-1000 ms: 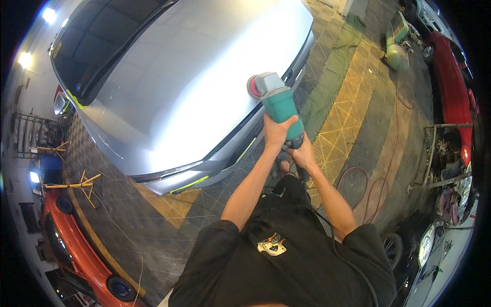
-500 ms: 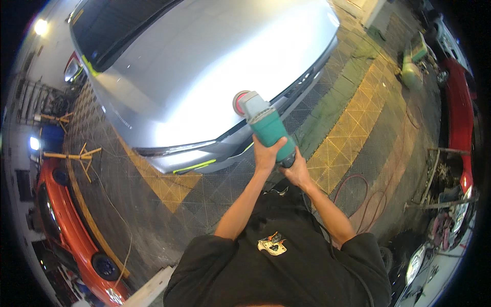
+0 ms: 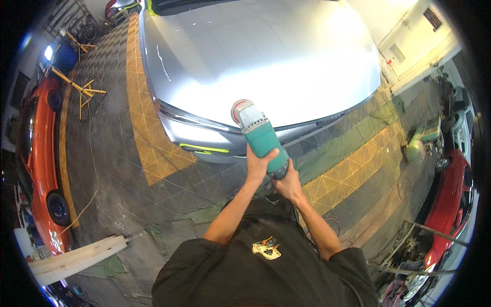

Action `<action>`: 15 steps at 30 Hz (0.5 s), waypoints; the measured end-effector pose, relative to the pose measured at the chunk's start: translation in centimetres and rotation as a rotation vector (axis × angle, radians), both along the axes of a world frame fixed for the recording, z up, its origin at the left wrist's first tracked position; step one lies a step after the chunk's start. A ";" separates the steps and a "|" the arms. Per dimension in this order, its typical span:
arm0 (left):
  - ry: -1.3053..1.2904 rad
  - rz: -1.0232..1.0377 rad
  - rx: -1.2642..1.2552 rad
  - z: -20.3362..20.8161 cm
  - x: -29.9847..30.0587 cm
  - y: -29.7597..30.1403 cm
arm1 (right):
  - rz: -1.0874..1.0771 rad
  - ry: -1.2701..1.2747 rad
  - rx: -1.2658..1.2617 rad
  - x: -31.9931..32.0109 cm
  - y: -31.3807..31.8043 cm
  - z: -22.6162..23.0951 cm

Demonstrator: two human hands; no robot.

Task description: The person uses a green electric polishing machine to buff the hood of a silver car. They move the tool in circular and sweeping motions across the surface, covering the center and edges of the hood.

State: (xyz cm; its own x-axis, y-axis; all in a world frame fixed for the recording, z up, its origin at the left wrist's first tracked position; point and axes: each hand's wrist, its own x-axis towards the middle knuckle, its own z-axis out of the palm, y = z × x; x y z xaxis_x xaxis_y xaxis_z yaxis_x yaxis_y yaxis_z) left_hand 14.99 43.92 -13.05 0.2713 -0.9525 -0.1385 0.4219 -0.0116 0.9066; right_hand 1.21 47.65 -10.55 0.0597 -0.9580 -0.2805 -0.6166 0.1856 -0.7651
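Observation:
A polisher (image 3: 264, 139) with a green body, grey head and reddish round pad (image 3: 237, 111) is held in both my hands. My left hand (image 3: 260, 163) wraps round the green body from its left side. My right hand (image 3: 288, 185) grips the dark rear end, lower down. The pad is at the front edge of a silver car's hood (image 3: 215, 66), just above the headlight (image 3: 197, 118); it looks tilted, and I cannot tell whether it touches the paint. Bright glare covers much of the hood. Yellow-green tape (image 3: 204, 149) marks the bumper below.
An orange car (image 3: 41, 138) and yellow stands (image 3: 82, 89) are at the left. A pale beam (image 3: 82, 258) juts in at lower left. On the right are a red car (image 3: 447, 199), a green tank (image 3: 415, 148), a metal frame (image 3: 409, 240) and a hose (image 3: 378, 220) on the floor.
My view has turned, so the car looks straighter and further right. The polisher's pad has shifted along the hood's front edge towards the headlight. Both hands keep their grip.

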 end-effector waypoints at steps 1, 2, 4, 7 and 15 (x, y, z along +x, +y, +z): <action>0.020 0.014 -0.007 0.2 0.4 -0.7 | 0.019 0.012 -0.013 0.4 -0.9 0.6; 0.042 0.025 -0.017 0.8 1.0 -1.7 | 0.035 0.025 -0.028 1.0 -2.0 1.6; 0.054 0.074 0.005 2.0 2.2 -3.4 | 0.093 0.005 0.006 2.0 -4.4 3.5; 0.085 0.113 0.021 4.6 4.0 -5.9 | 0.155 -0.030 -0.022 3.8 -7.4 5.9; 0.086 0.189 0.018 9.4 9.1 -14.3 | 0.280 -0.114 0.098 8.5 -17.2 10.1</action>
State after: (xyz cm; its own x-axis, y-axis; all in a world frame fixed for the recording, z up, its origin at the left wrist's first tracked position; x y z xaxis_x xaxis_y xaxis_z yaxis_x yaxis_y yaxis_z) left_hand 24.12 29.61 -3.67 0.4311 -0.8831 -0.1850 0.4937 0.0593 0.8676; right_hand 9.67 30.46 -0.48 0.3532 -0.8688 -0.3470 -0.5655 0.0972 -0.8190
